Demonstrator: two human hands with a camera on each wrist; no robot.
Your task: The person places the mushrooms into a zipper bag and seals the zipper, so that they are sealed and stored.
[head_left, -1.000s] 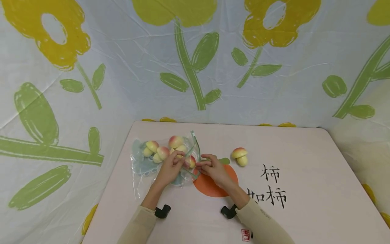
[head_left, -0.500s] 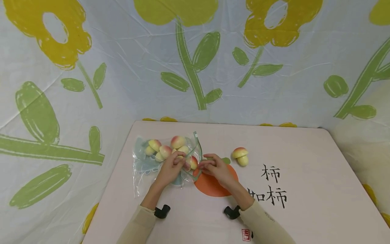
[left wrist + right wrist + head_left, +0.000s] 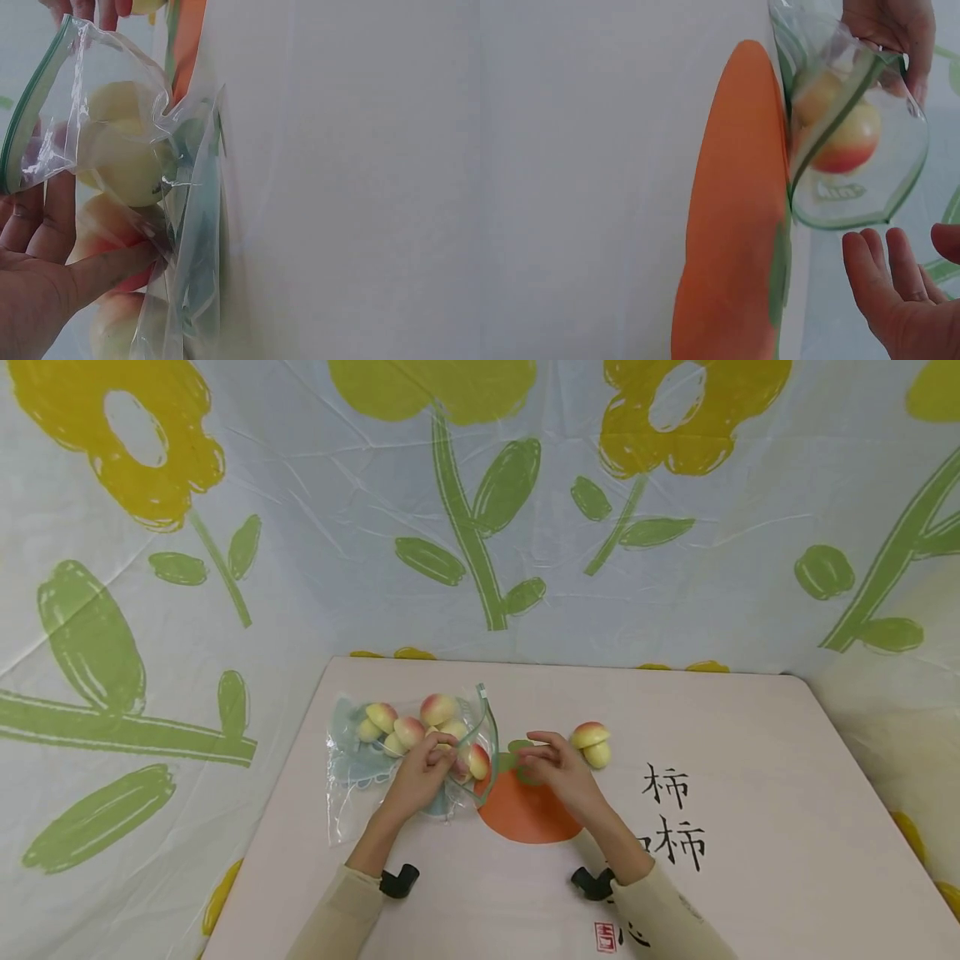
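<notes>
A clear zip bag [image 3: 492, 735] with a green seal lies on its side, its mouth gaping to the right. Several toy mushrooms [image 3: 408, 732], yellow with reddish caps, are inside it. My left hand [image 3: 418, 777] pinches the bag's upper layer near the mouth, with thumb and fingers on the plastic in the left wrist view. My right hand [image 3: 566, 777] holds nothing, fingers loosely extended, just right of the mouth. In the right wrist view its fingertips [image 3: 853, 244] are just below the green rim. One loose toy mushroom [image 3: 591, 737] lies beyond the right hand.
The pale tabletop [image 3: 787, 777] carries a printed orange persimmon [image 3: 525, 818] under the right hand and black characters [image 3: 678, 843] at right. A flower-printed cloth [image 3: 337, 527] stands behind and beside the table. Black camera mounts [image 3: 400, 881] sit at both wrists.
My right hand has drawn away from the bag's mouth to the right, toward the loose mushroom. The left hand keeps its hold on the bag, and the loose mushroom has stayed put.
</notes>
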